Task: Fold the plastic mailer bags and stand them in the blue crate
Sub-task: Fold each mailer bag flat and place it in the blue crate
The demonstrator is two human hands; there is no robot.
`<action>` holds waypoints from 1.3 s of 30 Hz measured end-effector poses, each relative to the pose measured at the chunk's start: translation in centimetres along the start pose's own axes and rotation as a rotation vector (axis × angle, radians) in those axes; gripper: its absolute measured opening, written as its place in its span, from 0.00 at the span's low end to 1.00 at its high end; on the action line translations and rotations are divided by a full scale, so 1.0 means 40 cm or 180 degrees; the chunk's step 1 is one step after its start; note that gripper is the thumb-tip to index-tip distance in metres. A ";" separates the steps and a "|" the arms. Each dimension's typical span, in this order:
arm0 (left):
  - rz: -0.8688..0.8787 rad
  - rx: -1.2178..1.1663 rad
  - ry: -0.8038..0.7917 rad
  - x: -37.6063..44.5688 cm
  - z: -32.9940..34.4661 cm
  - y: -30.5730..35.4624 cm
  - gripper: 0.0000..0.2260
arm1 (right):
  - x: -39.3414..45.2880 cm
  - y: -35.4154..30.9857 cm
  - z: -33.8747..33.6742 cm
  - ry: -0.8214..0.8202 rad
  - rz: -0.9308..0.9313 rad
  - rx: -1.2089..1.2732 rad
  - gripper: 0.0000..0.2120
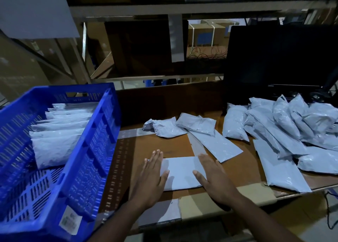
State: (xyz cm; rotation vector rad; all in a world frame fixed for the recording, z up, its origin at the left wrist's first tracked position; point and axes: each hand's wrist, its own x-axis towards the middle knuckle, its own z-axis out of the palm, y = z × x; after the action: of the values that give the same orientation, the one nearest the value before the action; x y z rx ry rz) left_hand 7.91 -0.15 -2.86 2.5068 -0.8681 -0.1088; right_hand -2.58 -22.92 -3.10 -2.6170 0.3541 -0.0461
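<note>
One blue crate [54, 150], two hands, many mailer bags [285, 130].

A brown worktop [164, 146] carried grey tape strips [128, 133] across its surface and along its near edge. At the rear right of the worktop stood a black monitor [279, 58], its screen dark. Behind the worktop rose a metal shelving frame [155, 9], its upper shelf in shadow. Through the frame a strapped cardboard box [206, 35] was visible, with tangled cables [206, 52] lying below it. A pale panel [34, 11] occupied the upper left.
</note>
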 end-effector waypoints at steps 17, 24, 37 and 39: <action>0.0674 0.0705 -0.0121 -0.052 0.067 -0.030 0.26 | -0.016 -0.059 0.104 -0.0057 -0.0771 -0.0700 0.30; 0.0543 0.0501 -0.0231 -0.067 0.068 -0.015 0.31 | -0.018 -0.060 0.094 -0.0157 -0.0859 -0.0630 0.36; 0.0186 0.0645 -0.0060 0.020 0.072 -0.011 0.29 | 0.048 -0.121 0.095 -0.0172 -0.0719 -0.0912 0.33; 0.0178 0.0503 -0.0060 0.010 0.081 -0.025 0.29 | 0.045 -0.109 0.102 -0.0139 -0.0696 -0.0913 0.34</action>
State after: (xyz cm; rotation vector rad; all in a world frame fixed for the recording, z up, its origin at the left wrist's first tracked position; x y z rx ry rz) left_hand 8.06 -1.06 -6.16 2.6281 -0.9888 -0.0468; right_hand 0.60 -17.79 -4.65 -2.9254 0.0601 -0.0121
